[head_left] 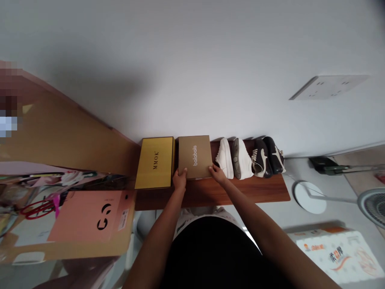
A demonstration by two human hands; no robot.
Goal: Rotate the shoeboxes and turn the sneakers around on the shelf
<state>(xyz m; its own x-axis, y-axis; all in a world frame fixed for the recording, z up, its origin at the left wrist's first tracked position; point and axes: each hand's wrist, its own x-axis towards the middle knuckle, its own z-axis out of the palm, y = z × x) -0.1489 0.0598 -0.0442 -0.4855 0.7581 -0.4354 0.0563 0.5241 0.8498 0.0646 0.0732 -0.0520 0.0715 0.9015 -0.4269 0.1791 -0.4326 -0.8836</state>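
A brown shoebox (pixel 194 155) marked "balabala" lies flat on a dark wooden shelf (pixel 228 190) against the white wall. My left hand (pixel 179 178) grips the box's near left corner, fingers closed on its edge. My right hand (pixel 218 174) holds the near right corner the same way. A yellow box (pixel 155 162) marked "MMOK" lies right beside it on the left, almost touching. To the right of the brown box stand a pair of white sneakers (pixel 233 158) and a pair of black sneakers (pixel 268 157).
A pink box (pixel 90 216) rests on a cardboard carton at the lower left, with clutter beyond it. On the floor to the right are a white fan base (pixel 309 197), a fan head (pixel 373 204) and a pack of tissue (pixel 339 255). A socket plate (pixel 329 86) is on the wall.
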